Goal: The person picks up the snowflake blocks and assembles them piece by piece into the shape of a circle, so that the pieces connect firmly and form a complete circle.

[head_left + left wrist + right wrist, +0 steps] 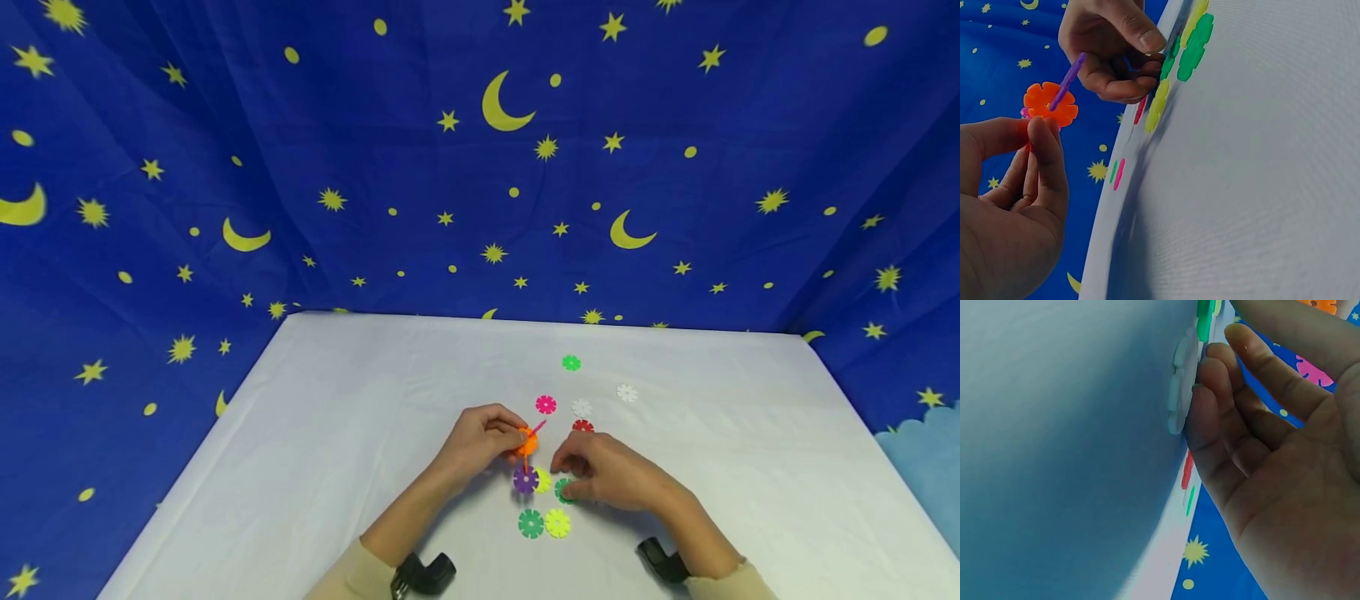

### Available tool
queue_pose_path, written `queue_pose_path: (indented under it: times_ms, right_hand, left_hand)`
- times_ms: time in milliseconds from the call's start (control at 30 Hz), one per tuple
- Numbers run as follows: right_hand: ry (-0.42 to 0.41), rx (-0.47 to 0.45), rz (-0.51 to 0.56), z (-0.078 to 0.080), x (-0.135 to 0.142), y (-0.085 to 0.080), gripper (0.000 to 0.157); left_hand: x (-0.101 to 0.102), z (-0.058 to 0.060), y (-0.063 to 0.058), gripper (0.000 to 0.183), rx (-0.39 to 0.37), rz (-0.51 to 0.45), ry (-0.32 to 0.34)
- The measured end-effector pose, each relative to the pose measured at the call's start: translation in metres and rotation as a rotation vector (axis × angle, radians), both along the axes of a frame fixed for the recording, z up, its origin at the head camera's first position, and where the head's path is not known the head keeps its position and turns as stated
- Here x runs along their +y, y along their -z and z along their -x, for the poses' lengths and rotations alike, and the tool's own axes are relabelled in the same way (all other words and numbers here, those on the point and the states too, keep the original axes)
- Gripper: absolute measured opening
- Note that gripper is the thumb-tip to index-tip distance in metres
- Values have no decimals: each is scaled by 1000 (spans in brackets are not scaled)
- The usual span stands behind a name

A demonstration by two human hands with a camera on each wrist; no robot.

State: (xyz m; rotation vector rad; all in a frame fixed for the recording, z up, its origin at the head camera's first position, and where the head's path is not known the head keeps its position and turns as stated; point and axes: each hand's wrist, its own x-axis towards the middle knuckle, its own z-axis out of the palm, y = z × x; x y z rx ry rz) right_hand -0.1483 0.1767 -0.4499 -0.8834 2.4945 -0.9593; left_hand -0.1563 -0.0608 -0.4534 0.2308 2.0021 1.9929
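My left hand point(480, 435) pinches an orange notched plastic disc point(1054, 103) between thumb and fingers. A purple disc point(1067, 81) is slotted into it, and a pink disc point(537, 427) juts from its other side. To the right, my right hand point(611, 473) hovers low with loosely bent fingers, nothing visible between them. Its thumb partly covers a green disc point(562, 490) in the head view. A white disc point(1182, 384) stands close by its fingertips in the right wrist view; whether they touch, I cannot tell. A yellow disc point(543, 481) lies partly behind the purple one.
Nearer me lie another green disc point(531, 523) and a yellow disc point(557, 523). Farther off are a pink disc point(546, 404), a red disc point(582, 427), white discs point(627, 392) and a light green disc point(572, 362). A blue star-patterned cloth point(420, 167) hangs behind the white table point(360, 375).
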Motion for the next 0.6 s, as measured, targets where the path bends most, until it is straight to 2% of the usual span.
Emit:
queue_pose_path:
  times_ms: [300,600]
  right_hand:
    - [-23,-49,-29,2,6,2,30]
    - [-33,-59,-33,2,9,5,27]
  left_hand:
    - [-5,2,-2,15,8,-21,-3]
    - [-10,3,-3,18,-7,-51,-4]
